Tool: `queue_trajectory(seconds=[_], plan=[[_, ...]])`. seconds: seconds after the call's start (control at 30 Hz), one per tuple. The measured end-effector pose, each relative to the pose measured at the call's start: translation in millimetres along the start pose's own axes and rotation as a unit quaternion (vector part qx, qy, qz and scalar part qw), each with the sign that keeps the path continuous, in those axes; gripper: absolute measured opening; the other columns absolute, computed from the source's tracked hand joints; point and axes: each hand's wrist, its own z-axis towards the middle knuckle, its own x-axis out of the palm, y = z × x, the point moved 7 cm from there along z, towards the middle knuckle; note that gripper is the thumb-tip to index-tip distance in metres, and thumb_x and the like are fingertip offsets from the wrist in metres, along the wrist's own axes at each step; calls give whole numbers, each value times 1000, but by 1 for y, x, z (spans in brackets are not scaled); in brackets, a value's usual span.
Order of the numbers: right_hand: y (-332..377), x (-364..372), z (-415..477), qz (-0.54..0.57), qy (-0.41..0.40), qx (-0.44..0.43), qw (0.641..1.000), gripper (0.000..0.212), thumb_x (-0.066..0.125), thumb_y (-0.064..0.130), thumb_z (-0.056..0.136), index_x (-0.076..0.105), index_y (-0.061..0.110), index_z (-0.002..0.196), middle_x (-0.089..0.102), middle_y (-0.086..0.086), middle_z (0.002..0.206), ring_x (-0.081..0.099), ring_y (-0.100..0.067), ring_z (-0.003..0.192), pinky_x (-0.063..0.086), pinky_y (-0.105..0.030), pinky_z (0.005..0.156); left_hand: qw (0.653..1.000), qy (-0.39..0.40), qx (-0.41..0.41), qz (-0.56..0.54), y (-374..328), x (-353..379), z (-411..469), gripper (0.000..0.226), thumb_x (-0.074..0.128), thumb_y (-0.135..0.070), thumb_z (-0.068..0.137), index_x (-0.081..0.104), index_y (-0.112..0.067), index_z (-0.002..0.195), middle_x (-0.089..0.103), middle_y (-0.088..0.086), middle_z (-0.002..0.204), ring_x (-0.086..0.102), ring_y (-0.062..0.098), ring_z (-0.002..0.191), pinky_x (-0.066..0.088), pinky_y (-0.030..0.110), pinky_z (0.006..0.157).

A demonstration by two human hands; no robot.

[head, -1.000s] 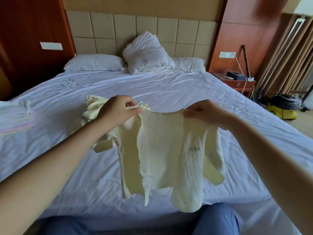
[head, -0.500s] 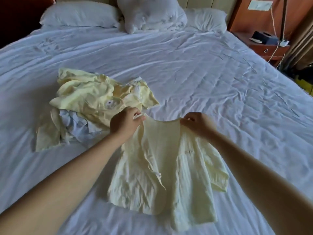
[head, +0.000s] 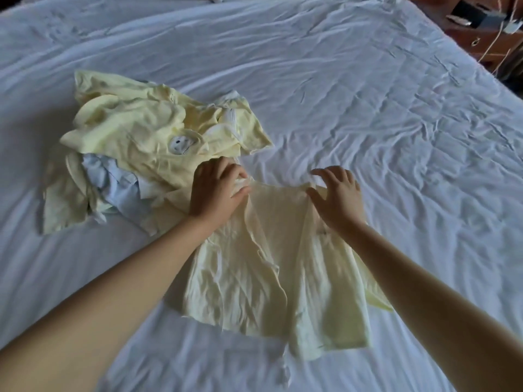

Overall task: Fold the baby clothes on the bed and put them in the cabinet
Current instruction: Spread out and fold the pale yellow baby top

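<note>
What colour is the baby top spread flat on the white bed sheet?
The thin baby top is pale yellow; the head view shows it best.

Pale yellow baby top (head: 268, 278) spread flat by the near edge of the bed (head: 368, 94), left hand (head: 216, 190) pinching one shoulder, right hand (head: 338, 193) resting spread-fingered on the other, rumpled clothes heap (head: 135, 154) toward the left edge, touching it

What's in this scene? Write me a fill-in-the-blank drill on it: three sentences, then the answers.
1. The shirt lies spread out on the ____.
2. The pile of unfolded clothes lies to the ____ of the shirt.
3. One garment in the pile is not yellow but pale ____.

Answers: bed; left; blue.
</note>
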Motion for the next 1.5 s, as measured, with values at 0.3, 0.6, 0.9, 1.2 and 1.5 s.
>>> queue_trajectory(seconds=[0.3,0.6,0.9,1.2,1.5], plan=[[87,20,-95,-146,209,-64,965,62,47,82,74,66,30,101,56,4,117,40,-19,123,24,-39,105,988,124,26,-93,-28,-38,-123,25,60,-42,83,71,-21,90,64,-9,90,62,17,79,50,30,71],[124,8,-94,91,240,61,964,41,66,37,88,51,15,57,48,4,56,44,-11,53,35,-26,57,909,322,-175,-198,-39,-56,-138,80,41,-88,66,72,-22,100,68,-9,106,62,8,97,49,36,90],[179,31,-86,366,334,106,862,24,55,31,98,67,17,113,73,-2,107,68,-17,101,53,-38,90,890,152,-380,-199,18,-86,-135,55,55,-21,91,31,-10,139,55,8,131,59,30,107,48,39,85],[89,6,-70,-69,223,-60,971,29,54,18,89,72,29,110,62,6,129,52,-17,125,43,-33,102,975,110,-139,-137,-31,-84,-108,32,61,-15,85,67,-21,115,64,-1,119,57,20,113,45,31,91],[32,-22,-86,-116,193,-156,962,21,62,13,81,65,31,93,52,15,128,45,-10,126,42,-28,84,948,246,-117,-165,-121,-12,-99,27,58,-44,89,71,-27,104,69,-6,104,62,15,99,48,28,84]])
